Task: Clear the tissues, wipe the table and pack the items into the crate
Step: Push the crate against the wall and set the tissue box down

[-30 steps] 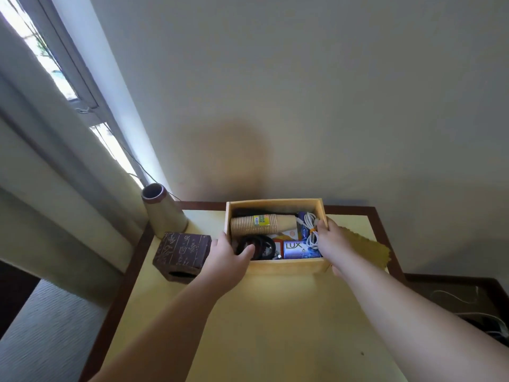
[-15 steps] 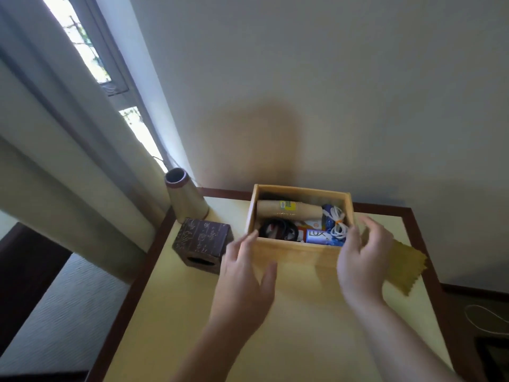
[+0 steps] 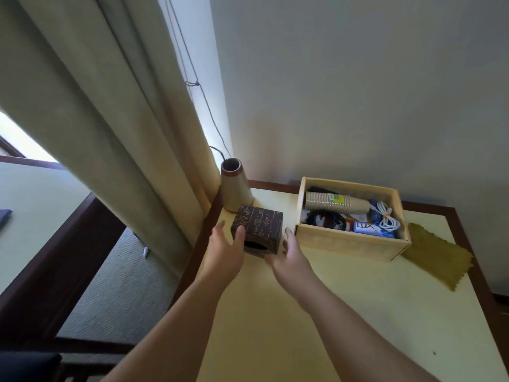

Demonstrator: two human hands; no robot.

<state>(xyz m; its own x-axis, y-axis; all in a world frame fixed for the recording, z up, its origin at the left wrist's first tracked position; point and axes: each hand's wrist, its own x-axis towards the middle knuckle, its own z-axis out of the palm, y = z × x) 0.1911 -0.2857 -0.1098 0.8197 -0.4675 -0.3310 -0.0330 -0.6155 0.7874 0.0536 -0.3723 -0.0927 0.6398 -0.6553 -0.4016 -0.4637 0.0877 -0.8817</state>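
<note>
A dark brown carved tissue box (image 3: 261, 223) lies on its side near the table's left edge, its round opening facing me. My left hand (image 3: 224, 244) clasps its left side with the thumb on the front face. My right hand (image 3: 292, 252) cups its right front corner. To the right stands the wooden crate (image 3: 344, 241), holding a stack of paper cups (image 3: 336, 202), a black cable (image 3: 326, 219), a blue LUX soap pack (image 3: 367, 229) and a white cable (image 3: 388, 219).
A yellow cloth (image 3: 438, 257) lies flat under and to the right of the crate. A tan vase (image 3: 234, 188) stands behind the tissue box in the table's corner. The curtain (image 3: 110, 133) hangs at the left beside the yellow table (image 3: 303, 312).
Both hands let go of the crate and moved left onto the tissue box. The view has swung left.
</note>
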